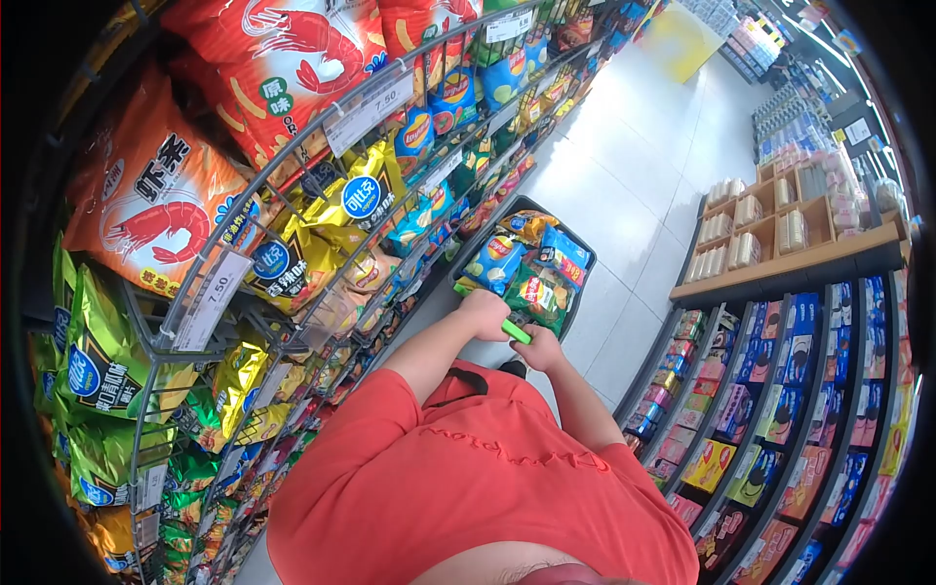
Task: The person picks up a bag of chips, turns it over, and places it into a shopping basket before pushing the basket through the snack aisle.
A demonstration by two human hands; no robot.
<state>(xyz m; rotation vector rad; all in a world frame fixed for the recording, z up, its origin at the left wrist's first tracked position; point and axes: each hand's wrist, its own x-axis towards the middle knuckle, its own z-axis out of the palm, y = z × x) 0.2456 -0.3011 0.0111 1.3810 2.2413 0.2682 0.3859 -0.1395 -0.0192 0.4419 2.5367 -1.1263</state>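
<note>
Both hands grip the green handle of a dark shopping cart in front of me. My left hand is wrapped around its left part, and my right hand closes on it a little to the right. Bags of chips fill the cart: a blue bag, a green bag, an orange bag and a blue-and-red bag. Parts of the handle are hidden under my fingers.
Wire snack shelves rise close on the left, with red shrimp-chip bags and price tags. On the right are shelves of boxed cookies and a wooden display. Between them a tiled floor aisle runs ahead.
</note>
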